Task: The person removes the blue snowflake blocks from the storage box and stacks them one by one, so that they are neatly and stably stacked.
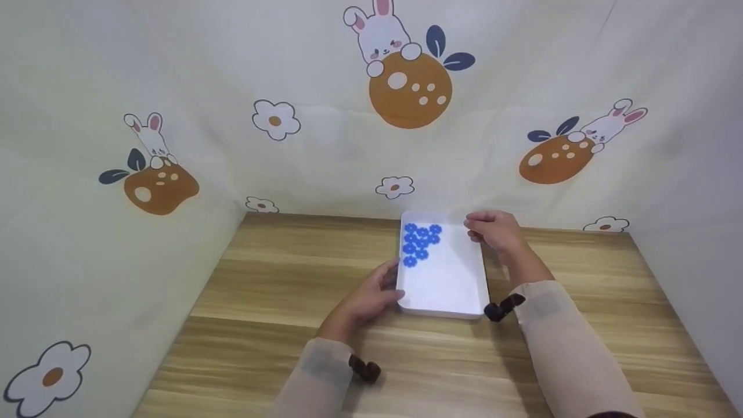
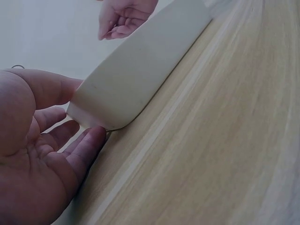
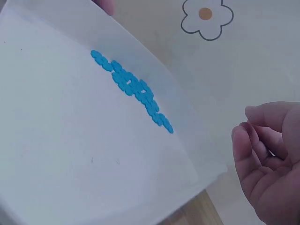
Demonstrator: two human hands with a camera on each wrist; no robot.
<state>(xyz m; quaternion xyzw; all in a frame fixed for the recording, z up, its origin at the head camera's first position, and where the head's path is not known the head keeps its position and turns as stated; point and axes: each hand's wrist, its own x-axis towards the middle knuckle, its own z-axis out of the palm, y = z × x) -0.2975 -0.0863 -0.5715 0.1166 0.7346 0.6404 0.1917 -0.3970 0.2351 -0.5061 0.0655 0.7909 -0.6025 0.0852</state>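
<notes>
A white rectangular tray [image 1: 451,273] lies on the wooden table. Inside it, several small blue flower-shaped pieces [image 1: 422,243] are clustered flat along the left side toward the far end. My left hand [image 1: 367,299] grips the tray's left side near the front; in the left wrist view the thumb is at the rim and the fingertips are at the lower edge. By the far right corner, my right hand [image 1: 498,233] is raised with loosely curled fingers and nothing visible in them. The right wrist view shows that hand [image 3: 269,164] beside the tray wall.
Wood-grain table [image 1: 290,273] extends around the tray. Behind it and along both sides hangs a pale cloth [image 1: 325,157] printed with rabbits, oranges and flowers. A dark small device [image 1: 364,369] sits at the left wrist and another dark device [image 1: 504,307] at the right wrist.
</notes>
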